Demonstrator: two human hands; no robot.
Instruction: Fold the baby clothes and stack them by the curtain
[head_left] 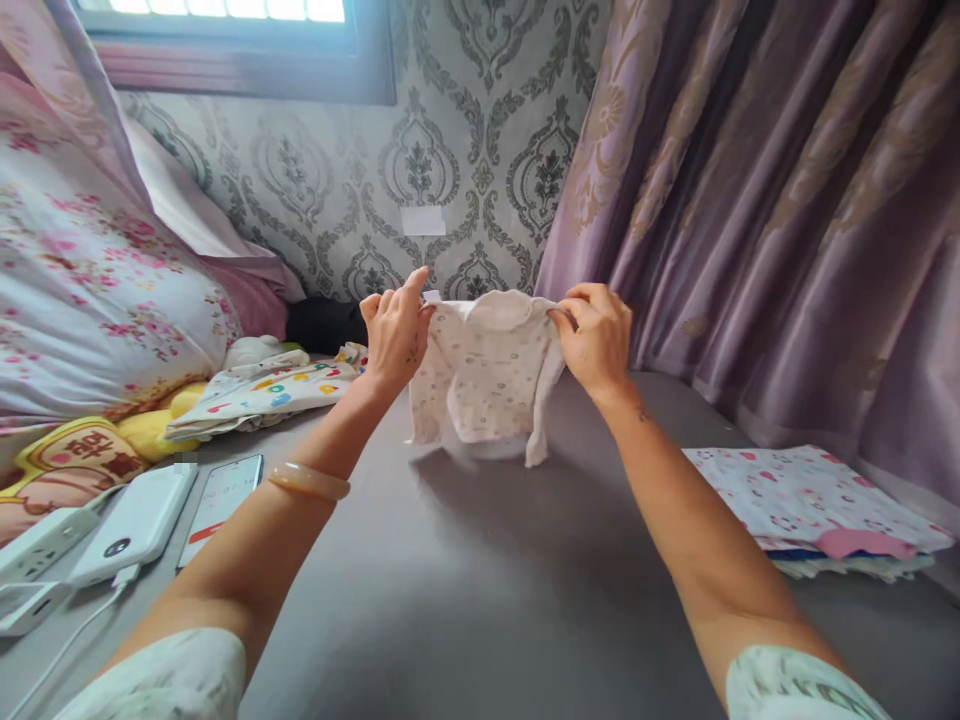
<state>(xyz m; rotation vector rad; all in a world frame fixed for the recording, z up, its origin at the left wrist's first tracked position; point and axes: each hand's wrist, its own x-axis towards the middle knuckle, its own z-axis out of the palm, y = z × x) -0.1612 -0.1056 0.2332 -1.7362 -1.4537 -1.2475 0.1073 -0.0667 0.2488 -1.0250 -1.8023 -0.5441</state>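
A small white long-sleeved top [495, 375] with a tiny print hangs spread out above the grey sheet, its neckline upward. My left hand [397, 335] pinches one shoulder between thumb and fingers, with the index finger pointing up. At the other shoulder, my right hand [596, 335] grips the fabric with curled fingers. Both sleeves dangle at the sides, and a shadow falls on the sheet below the top.
Folded printed clothes [817, 500] lie on the grey sheet [480, 620] at the right. At the left are a colourful printed cloth [274, 390], a phone [221, 500], a white power bank [135, 525], a power strip [49, 545] and a yellow cushion [82, 455]. Purple curtains [720, 200] hang at the right.
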